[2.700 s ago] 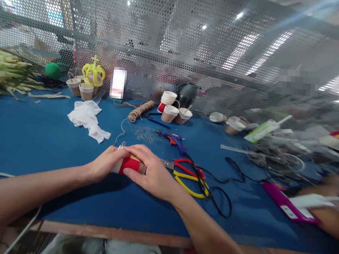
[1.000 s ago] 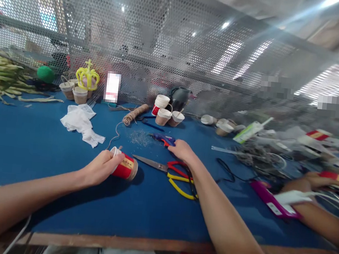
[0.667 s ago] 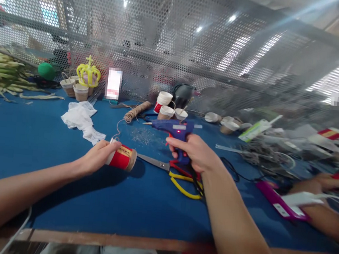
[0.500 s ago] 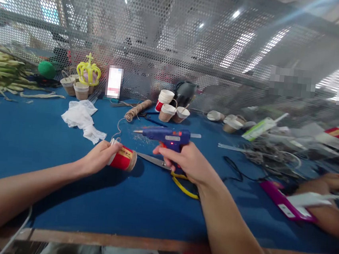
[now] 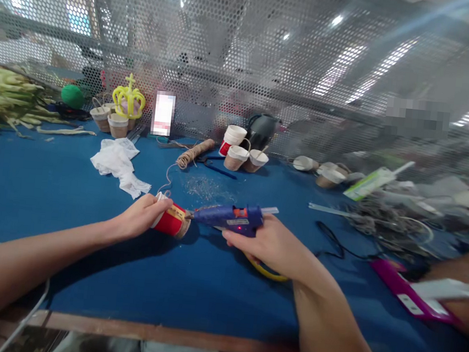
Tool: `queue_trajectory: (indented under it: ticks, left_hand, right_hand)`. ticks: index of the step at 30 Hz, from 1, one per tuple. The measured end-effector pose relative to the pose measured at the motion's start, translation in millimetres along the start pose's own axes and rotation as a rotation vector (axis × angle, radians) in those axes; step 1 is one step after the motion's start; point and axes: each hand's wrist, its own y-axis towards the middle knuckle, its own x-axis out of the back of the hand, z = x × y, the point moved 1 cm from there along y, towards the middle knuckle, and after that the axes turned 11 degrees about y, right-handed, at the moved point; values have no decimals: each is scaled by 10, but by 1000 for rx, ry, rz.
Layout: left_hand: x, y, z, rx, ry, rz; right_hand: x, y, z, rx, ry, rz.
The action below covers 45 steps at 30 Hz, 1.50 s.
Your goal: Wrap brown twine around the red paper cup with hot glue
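My left hand (image 5: 145, 215) grips a small paper cup (image 5: 170, 222) with a red and gold label, tipped on its side with its base toward the right. Twine is wound about that base end. In my right hand (image 5: 272, 240) is a blue hot glue gun (image 5: 228, 218), a clear glue stick (image 5: 270, 210) poking from its back and a small red light lit. The gun's nozzle meets the twine-wrapped end of the cup, or sits just in front of it. Under the gun lie scissors, mostly hidden, with a yellow handle (image 5: 269, 272) showing.
A twine roll (image 5: 195, 153) has a strand running to the cup. White cloth (image 5: 117, 165) lies at left. Several cups (image 5: 236, 157) stand at the back by a mesh panel (image 5: 214, 47). A purple power strip (image 5: 409, 295) and another person's arm are at right.
My right hand has lowered the glue gun, bringing its nozzle from above the cup to the cup's twine-wrapped end. The scissors are now more covered. The view has shifted slightly.
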Motion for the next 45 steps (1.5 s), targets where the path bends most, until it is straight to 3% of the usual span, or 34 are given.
queue_trajectory:
  ticks: [15,40,45]
  left_hand:
    - [3,-2,-5,13,20,-18]
    - [-23,-14,-28,31,37,-37]
    - [-37,-18,3,1,63,-47]
  right_hand:
    - [-41,2,38,186,-82,-28]
    - [-58,-24,39,105,-85,-32]
    - [-51,9,33,148,-144,-78]
